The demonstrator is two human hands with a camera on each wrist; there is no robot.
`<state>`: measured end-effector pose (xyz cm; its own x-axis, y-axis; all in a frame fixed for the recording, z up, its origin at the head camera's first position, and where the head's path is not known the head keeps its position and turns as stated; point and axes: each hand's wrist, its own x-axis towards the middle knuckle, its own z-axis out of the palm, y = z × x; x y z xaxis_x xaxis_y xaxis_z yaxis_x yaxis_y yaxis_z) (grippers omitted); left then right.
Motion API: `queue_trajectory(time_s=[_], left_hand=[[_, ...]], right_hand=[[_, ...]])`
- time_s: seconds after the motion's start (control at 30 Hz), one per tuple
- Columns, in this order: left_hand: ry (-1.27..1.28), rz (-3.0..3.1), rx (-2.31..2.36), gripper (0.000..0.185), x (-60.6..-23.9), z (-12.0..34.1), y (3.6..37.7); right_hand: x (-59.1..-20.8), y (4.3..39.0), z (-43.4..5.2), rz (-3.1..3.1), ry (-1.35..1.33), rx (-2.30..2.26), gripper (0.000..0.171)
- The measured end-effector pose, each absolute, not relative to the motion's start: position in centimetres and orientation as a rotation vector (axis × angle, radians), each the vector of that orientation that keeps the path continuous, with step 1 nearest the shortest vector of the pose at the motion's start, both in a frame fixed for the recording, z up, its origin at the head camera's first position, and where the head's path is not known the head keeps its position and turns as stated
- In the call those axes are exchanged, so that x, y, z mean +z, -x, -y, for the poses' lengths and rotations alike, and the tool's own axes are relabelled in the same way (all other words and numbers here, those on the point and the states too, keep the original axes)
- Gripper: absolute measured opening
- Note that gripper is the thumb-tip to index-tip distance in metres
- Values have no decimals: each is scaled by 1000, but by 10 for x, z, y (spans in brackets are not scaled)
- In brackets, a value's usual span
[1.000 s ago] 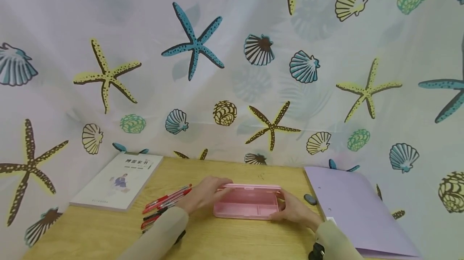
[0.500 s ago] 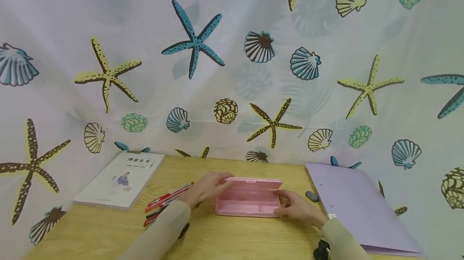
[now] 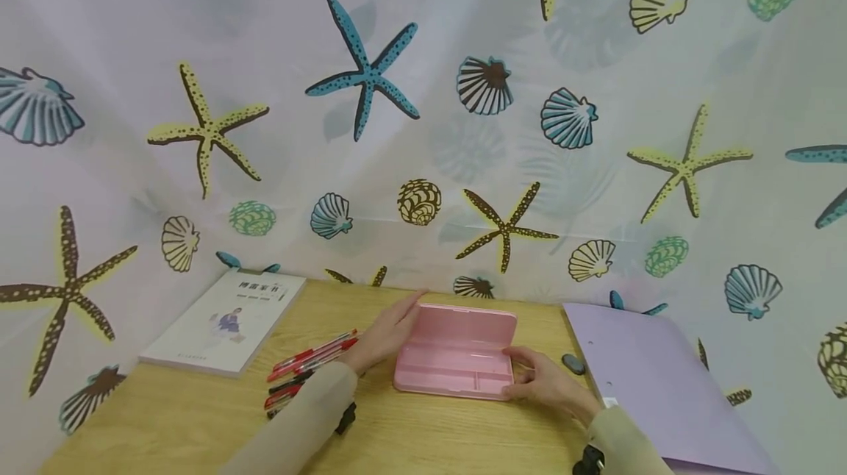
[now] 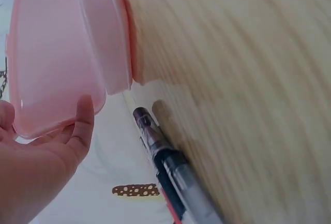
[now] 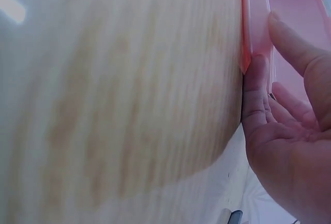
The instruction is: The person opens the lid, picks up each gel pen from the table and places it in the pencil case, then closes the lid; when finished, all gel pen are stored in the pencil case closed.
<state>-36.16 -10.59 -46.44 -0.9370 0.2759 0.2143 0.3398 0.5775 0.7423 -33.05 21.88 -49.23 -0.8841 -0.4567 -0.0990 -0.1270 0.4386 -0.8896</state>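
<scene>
A pink plastic pencil case (image 3: 456,379) lies on the wooden table with its lid (image 3: 466,326) raised and tilted back. Its base shows a long compartment and a small divided one at the front, both bare. My left hand (image 3: 384,339) holds the left edge of the lid, some fingers partly hidden by it in the left wrist view. At the base's right end, my right hand (image 3: 549,384) grips the side wall. In the right wrist view the thumb (image 5: 289,40) reaches over the rim while a finger (image 5: 255,89) lies along the outside.
Several red and black pens (image 3: 304,368) lie left of the case, close to my left forearm. A white book (image 3: 225,320) lies at the back left. On the right are a small dark oval object (image 3: 573,364) and a purple folder (image 3: 655,379). A patterned curtain (image 3: 423,129) hangs behind.
My left hand has swung the lid further up and back, so more of the inside shows. The right hand has stayed at the right end of the case.
</scene>
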Motion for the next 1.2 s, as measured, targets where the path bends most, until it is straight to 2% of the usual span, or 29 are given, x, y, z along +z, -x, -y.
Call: queue_trajectory(time_s=[0.53, 0.8, 1.2], left_hand=[[226, 2448, -1514, 33, -474, 113, 382], [291, 2510, -1411, 41, -475, 114, 390], [336, 2587, -1533, 57, -478, 122, 397]], right_hand=[[-495, 332, -218, -2391, 569, -1396, 85], [-497, 334, -223, -2359, 611, -1420, 86], [-495, 335, -222, -2311, 614, -1407, 86]])
